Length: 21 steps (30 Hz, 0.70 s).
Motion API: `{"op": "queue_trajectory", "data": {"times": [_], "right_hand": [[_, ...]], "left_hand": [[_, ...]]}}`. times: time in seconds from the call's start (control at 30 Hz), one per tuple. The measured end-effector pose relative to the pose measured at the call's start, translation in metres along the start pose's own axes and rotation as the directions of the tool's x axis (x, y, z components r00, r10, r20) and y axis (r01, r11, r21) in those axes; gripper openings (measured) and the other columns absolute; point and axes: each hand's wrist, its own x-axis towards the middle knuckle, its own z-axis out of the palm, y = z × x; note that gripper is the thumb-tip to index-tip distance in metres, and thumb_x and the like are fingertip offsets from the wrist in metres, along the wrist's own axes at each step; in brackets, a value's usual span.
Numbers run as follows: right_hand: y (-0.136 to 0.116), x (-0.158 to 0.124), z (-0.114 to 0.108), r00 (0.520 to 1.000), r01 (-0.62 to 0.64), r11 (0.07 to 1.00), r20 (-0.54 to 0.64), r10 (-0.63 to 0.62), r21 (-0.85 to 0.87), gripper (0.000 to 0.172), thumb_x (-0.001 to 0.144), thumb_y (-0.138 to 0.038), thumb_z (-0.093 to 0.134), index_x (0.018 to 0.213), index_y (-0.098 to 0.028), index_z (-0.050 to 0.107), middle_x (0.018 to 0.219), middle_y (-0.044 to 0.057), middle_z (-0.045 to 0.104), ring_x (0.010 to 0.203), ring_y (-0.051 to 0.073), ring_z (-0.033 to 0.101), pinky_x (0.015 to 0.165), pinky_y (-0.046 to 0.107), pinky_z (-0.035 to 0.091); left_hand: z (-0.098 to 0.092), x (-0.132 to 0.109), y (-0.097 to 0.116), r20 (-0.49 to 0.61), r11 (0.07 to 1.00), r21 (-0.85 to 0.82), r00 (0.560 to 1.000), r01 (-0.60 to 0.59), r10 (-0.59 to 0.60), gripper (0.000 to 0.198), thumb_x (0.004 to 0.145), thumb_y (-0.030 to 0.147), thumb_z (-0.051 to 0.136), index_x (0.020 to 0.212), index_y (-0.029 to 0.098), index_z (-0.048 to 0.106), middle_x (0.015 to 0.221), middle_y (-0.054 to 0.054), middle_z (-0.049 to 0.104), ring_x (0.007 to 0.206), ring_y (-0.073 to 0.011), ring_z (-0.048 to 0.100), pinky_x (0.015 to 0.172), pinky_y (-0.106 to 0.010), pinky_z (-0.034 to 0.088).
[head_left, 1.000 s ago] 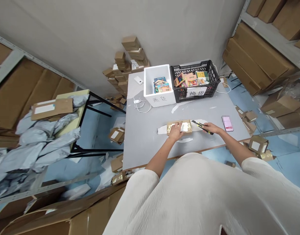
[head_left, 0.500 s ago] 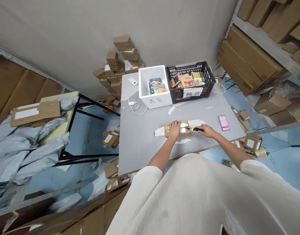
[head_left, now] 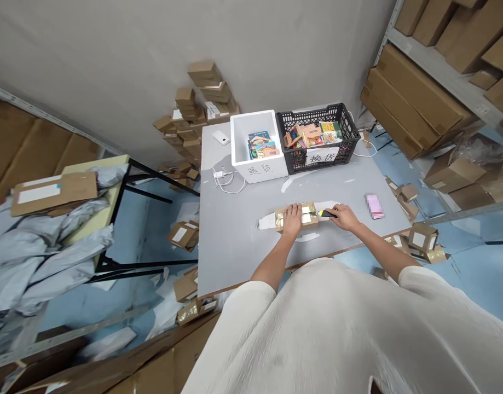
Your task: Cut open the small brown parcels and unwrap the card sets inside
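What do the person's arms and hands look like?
The left hand and right hand wear no gloves, and the forearms are uncovered. They come out of wide, loose sleeves of a crinkly white top.

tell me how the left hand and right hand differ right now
The left hand lies open and flat on the small cardboard box; the right hand is closed around a yellow and black knife. The left hand rests on top of the box, while the right hand sits beside it, with only the knife's tip at the box's right end. Both are bare and low over the grey table.
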Motion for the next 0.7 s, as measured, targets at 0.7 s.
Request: {"op": "queue_trajectory", "data": {"times": [0.7], "right_hand": [[0.027, 0.042, -0.045, 0.975, 0.2, 0.979, 0.109, -0.194, -0.044, 0.045, 0.107, -0.034, 0.061, 0.151, -0.032, 0.072, 0.128, 0.015, 0.072, 0.116, 0.033, 0.06, 0.098, 0.04, 0.038]], "left_hand": [[-0.014, -0.002, 0.003, 0.045, 1.0, -0.021, 0.999, 0.019, -0.019, 0.066, 0.103, 0.011, 0.037, 0.168, 0.018, 0.046, 0.169, -0.019, 0.051, 0.16, -0.0334, 0.042, 0.129, -0.052, 0.034]]}}
